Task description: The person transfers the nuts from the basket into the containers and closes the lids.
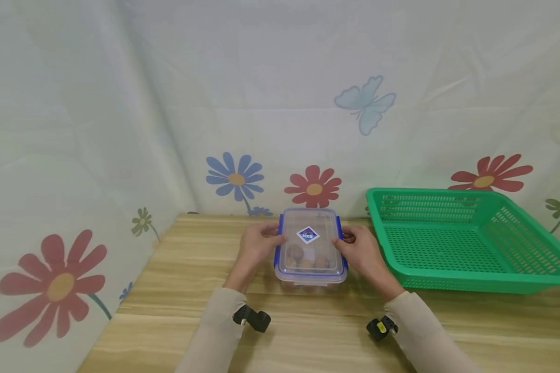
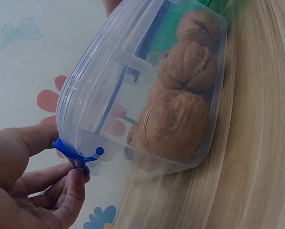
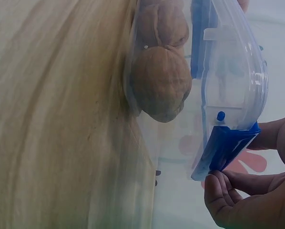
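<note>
A clear plastic food container (image 1: 315, 220) with a blue-edged lid and a diamond-shaped label stands on the wooden table. Through its walls several walnuts (image 2: 185, 67) show, lying on the bottom. My left hand (image 1: 256, 244) holds the container's left side, thumb at the lid's edge and fingers curled at a blue side latch (image 2: 76, 151). On the opposite side my right hand (image 1: 364, 253) pinches the right blue latch (image 3: 232, 148) between thumb and fingers. That latch slants outward from the wall in the right wrist view. The lid sits on the container.
A large green plastic basket (image 1: 448, 282) with perforated walls stands to the right, close to my right hand. Behind the wooden table (image 1: 168, 290) hangs a white curtain (image 1: 280, 62) printed with flowers and a butterfly. Each wrist carries a small black camera (image 1: 256, 319).
</note>
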Demonstrator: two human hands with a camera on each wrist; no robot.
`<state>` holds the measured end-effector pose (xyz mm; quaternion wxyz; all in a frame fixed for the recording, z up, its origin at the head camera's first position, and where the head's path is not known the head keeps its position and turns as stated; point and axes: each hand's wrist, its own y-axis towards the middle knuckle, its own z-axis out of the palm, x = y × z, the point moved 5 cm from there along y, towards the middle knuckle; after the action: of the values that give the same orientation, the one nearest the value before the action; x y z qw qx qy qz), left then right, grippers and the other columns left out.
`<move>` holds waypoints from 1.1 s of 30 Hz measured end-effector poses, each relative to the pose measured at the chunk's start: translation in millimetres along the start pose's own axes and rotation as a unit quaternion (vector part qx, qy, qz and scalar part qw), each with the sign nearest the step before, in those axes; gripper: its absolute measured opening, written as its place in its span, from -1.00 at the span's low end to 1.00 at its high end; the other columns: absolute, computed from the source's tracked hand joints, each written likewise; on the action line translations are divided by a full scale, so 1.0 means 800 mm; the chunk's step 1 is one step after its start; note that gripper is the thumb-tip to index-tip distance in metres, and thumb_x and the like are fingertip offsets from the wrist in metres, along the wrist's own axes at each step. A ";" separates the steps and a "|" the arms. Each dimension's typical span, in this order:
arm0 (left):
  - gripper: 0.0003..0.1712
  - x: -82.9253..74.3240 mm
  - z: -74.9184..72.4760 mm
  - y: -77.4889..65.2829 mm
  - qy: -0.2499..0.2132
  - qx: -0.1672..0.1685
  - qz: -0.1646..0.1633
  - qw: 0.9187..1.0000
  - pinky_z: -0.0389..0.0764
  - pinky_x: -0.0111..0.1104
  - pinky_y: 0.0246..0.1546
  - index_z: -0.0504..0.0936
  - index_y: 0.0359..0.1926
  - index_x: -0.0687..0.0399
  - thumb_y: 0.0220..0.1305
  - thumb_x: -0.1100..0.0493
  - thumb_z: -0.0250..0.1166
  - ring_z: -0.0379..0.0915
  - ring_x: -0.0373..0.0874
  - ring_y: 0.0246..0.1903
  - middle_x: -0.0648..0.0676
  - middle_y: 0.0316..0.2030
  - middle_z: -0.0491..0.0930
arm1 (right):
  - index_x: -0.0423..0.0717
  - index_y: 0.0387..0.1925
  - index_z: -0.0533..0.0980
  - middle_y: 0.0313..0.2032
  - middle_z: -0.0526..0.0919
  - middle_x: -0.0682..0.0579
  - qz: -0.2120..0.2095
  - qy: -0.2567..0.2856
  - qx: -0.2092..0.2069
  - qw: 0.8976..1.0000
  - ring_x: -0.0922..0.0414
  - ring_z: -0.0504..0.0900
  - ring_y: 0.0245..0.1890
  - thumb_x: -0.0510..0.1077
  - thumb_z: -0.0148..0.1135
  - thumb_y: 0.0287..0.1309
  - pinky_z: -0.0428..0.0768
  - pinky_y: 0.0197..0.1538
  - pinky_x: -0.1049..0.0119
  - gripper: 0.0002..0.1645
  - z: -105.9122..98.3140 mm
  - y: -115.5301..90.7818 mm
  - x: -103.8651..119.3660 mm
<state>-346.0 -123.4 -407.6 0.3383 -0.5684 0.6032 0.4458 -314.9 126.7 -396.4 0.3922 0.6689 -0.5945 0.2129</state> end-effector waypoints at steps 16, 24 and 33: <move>-0.52 0.003 0.002 -0.006 -0.007 0.007 -0.010 1.000 0.77 -0.09 0.06 0.72 0.20 0.29 0.28 0.26 0.53 0.71 0.10 -0.03 0.22 -0.03 0.76 | -0.49 0.25 0.55 0.03 0.69 -0.35 0.014 -0.003 0.021 1.000 -0.19 0.71 0.01 -0.22 0.35 0.42 0.79 0.06 -0.06 -0.49 -0.005 -0.004 0.000; -0.53 0.004 0.004 -0.009 0.004 0.004 -0.003 1.000 0.78 -0.08 0.05 0.73 0.18 0.31 0.28 0.25 0.53 0.71 0.10 -0.05 0.24 -0.06 0.77 | -0.47 0.23 0.57 -0.02 0.72 -0.30 0.010 -0.009 0.028 1.000 -0.13 0.72 -0.08 -0.24 0.34 0.43 0.81 0.00 -0.02 -0.53 -0.002 -0.007 0.001; -0.51 -0.002 -0.002 -0.015 0.070 0.004 0.050 0.996 0.82 -0.12 -0.10 0.71 0.20 0.33 0.34 0.15 0.50 0.72 0.10 -0.08 0.26 0.00 0.75 | -0.50 0.36 0.45 0.14 0.56 -0.40 -0.023 -0.091 0.015 0.995 -0.21 0.56 0.08 -0.16 0.29 0.50 0.72 0.17 -0.15 -0.41 0.006 -0.015 0.014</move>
<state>-333.9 -123.5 -407.1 0.2750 -0.5660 0.6544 0.4191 -301.8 115.7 -394.2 0.3312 0.7045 -0.6092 0.1511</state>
